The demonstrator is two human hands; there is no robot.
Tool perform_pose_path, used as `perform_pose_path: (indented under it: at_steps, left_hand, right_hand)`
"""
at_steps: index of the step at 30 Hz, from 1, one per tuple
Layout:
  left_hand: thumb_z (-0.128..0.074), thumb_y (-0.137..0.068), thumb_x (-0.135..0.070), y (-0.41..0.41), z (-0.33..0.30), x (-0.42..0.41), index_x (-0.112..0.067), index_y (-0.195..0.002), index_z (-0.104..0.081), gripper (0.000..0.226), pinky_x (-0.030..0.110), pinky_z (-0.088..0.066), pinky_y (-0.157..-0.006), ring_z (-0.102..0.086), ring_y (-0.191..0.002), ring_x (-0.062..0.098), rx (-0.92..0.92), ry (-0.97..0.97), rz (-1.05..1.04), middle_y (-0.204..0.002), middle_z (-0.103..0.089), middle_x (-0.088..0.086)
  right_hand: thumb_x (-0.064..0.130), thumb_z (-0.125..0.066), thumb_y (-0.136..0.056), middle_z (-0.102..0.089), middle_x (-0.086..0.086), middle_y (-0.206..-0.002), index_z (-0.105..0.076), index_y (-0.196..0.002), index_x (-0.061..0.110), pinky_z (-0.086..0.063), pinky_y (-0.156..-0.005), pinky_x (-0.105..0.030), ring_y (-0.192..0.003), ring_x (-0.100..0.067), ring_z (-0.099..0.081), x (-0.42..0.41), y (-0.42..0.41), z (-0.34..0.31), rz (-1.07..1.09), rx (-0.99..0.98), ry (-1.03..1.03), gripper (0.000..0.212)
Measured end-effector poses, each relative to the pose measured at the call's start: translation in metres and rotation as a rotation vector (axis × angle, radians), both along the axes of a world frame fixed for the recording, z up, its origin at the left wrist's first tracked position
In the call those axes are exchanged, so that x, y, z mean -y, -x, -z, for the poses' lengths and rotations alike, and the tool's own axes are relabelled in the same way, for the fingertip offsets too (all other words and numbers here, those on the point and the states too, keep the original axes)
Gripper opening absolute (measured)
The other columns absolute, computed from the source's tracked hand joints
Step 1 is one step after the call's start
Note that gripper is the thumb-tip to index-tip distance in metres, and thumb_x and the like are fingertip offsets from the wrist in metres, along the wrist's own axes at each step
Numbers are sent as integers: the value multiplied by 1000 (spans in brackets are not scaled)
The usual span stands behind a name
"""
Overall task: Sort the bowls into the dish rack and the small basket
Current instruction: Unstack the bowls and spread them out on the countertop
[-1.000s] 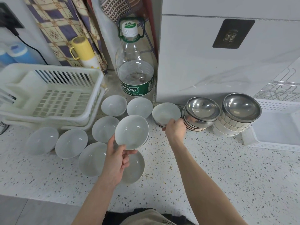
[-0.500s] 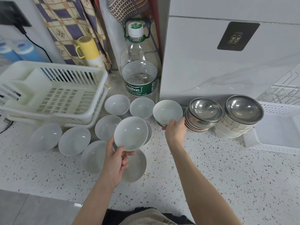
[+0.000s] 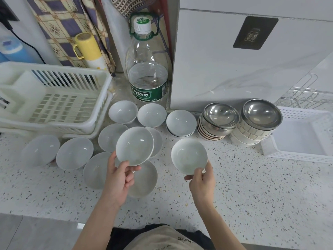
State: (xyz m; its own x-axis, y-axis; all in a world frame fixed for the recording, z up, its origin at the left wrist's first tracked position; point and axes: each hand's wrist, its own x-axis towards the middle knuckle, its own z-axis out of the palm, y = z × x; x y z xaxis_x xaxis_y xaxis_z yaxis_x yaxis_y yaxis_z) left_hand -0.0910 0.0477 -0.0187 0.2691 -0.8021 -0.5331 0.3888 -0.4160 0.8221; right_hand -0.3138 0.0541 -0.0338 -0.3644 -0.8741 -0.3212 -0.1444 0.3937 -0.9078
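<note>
Held one white ceramic bowl [image 3: 134,145] pinched at its near rim in the left hand [image 3: 118,179] and another [image 3: 189,156] likewise in the right hand [image 3: 202,181], both above the desk [image 3: 252,186]; judged rigid, glazed-slippery, breakable, best gripped thumb-over-rim.

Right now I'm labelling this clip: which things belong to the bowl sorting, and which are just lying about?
Part of the job:
left hand holding a white bowl
right hand holding a white bowl
steel bowl stacks
dish rack
small basket

Lying about:
water bottle
yellow mug
</note>
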Motion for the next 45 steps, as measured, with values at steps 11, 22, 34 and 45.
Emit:
perform_pose_path:
  at_steps: [11, 22, 34, 45]
  left_hand:
    - [-44, -99, -6, 3, 0, -6, -42, -125, -49, 45, 17, -29, -32, -34, -36, 7, 13, -18, 0, -69, -72, 17]
    - [-45, -98, -7, -2, 1, -15, -42, -130, -49, 47, 18, -29, -34, -34, -37, 8, 28, -26, 9, -72, -72, 18]
    - [-45, -100, -8, 2, 1, -23, -37, -133, -47, 44, 19, -29, -35, -34, -38, 8, 52, -29, 18, -71, -71, 17]
    - [-45, -100, -9, 2, 1, -25, -42, -128, -49, 44, 18, -30, -34, -37, -38, 7, 37, -28, 22, -71, -71, 17]
  right_hand:
    - [9, -33, -96, -70, -10, -73, -42, -138, 26, -43, -41, -21, -48, -4, -60, 13, 4, 17, -97, -19, -71, 46]
    - [13, -32, -95, -71, -10, -67, -41, -140, 29, -42, -42, -22, -39, -6, -47, 27, 5, 28, -167, -3, -111, 49]
    - [17, -33, -99, -71, -9, -68, -39, -142, 27, -44, -44, -21, -43, -6, -50, 27, 3, 30, -177, 18, -108, 45]
    - [21, -34, -99, -70, -7, -68, -37, -143, 26, -45, -46, -21, -44, -6, -53, 28, -4, 34, -143, 75, -126, 44]
